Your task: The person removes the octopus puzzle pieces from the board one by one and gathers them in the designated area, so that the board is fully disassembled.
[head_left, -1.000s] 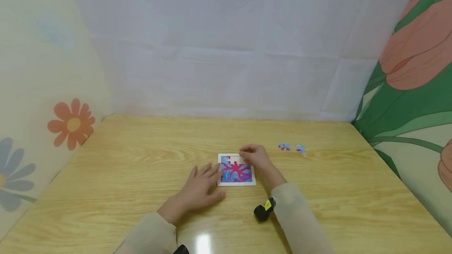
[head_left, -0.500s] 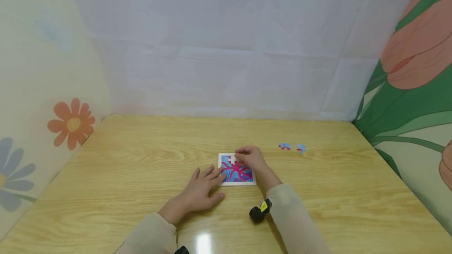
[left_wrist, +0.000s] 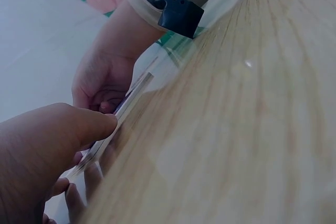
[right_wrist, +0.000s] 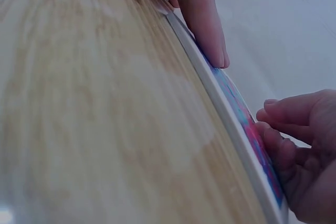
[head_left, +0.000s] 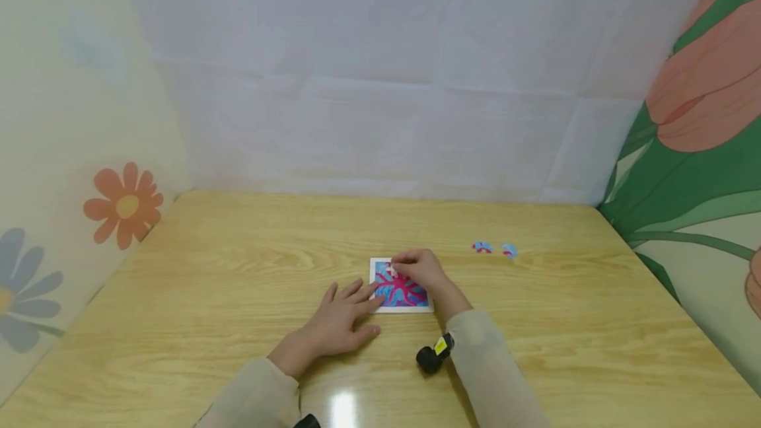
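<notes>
A small square jigsaw puzzle [head_left: 399,297], pink and blue in a white frame, lies on the table. Near its top edge a pale gap shows in the picture. My right hand [head_left: 423,271] is over the upper right of the puzzle, thumb and fingertips pinching a puzzle piece that they mostly hide, right beside that gap. With fingers spread, my left hand [head_left: 339,323] rests at the puzzle's left side, its fingertips over the frame. In the right wrist view, a left finger [right_wrist: 207,30] presses on the puzzle's edge, and the right hand's curled fingers [right_wrist: 294,124] are low over the picture.
Two loose puzzle pieces, one pink and blue [head_left: 483,247] and another [head_left: 509,250], lie to the right, beyond the right hand. The wooden table [head_left: 238,249] ends at a white cloth backdrop [head_left: 357,117], with flower-printed panels on both sides.
My right hand has moved slightly left along the puzzle's top, and less of the pale gap shows. The left hand has barely moved, its fingertips slightly further over the puzzle.
</notes>
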`<state>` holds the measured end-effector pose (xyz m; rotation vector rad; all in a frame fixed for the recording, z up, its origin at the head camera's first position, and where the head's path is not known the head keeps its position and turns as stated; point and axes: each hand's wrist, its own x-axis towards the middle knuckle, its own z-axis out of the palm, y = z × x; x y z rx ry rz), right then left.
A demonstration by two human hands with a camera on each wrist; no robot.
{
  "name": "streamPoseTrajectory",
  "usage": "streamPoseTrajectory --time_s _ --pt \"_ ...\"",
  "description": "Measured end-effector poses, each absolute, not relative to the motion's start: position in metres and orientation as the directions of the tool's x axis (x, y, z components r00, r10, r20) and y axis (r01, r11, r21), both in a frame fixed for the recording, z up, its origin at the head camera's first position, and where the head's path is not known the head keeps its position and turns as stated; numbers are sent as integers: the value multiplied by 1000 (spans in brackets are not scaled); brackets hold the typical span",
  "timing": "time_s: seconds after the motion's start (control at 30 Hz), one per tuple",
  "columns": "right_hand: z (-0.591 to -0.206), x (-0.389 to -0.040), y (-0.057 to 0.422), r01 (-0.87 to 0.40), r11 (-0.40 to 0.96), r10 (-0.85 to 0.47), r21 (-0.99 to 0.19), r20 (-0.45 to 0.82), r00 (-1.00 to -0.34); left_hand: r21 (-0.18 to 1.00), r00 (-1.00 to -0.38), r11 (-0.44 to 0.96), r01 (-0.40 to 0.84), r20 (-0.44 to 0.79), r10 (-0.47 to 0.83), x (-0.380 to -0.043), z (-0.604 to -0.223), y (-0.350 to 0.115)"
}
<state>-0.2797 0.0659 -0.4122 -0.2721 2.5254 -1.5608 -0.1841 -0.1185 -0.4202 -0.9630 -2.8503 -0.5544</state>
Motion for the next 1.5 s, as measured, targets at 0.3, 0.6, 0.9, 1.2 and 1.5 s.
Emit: streamPoseTrajectory --time_s 0.3,0.6,0.9,1.2,1.5 --pt "-412 -280 64 -87 520 -249 -850 -53 -967 300 -797 738 604 213 566 -184 -421 -118" --pt "-410 -278 63 -126 523 -274 -843 -27 -961 306 -798 737 603 210 565 -184 -419 -118" --pt "-409 -278 61 -52 520 -241 -853 -88 -967 308 -804 744 594 192 563 -184 -419 -117" --pt "-409 -279 57 -14 494 -172 -869 -82 -982 301 -805 748 592 188 562 -183 -416 -117" --pt "-408 -275 56 -80 462 -150 -883 11 -989 296 -797 740 603 198 570 -184 -417 -117"
